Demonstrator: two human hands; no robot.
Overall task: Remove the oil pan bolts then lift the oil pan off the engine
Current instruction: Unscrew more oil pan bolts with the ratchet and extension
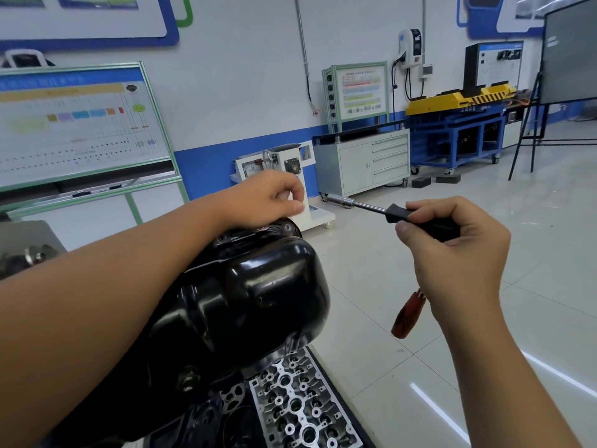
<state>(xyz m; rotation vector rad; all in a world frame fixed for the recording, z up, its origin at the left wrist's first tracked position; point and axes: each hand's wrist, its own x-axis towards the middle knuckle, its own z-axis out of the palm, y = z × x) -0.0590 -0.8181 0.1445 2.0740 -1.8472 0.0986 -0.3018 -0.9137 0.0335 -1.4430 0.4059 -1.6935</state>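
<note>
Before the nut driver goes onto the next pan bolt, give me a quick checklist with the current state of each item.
1. Nut driver held firmly by right hand: ok.
2. Socket seated on a bolt: not ok, the tip is in open air beside the left hand.
3. Left hand clear of the flange: not ok, it rests at the far edge of the oil pan.
4. Left fingers holding a removed bolt: cannot tell.
5. Remaining bolts counted: cannot tell, the arm hides the flange.

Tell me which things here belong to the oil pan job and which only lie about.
Job: oil pan; socket driver, gripped by right hand; left hand at the pan's far flange.
Lying about: cylinder head; red-handled tool; grey cabinet.
</note>
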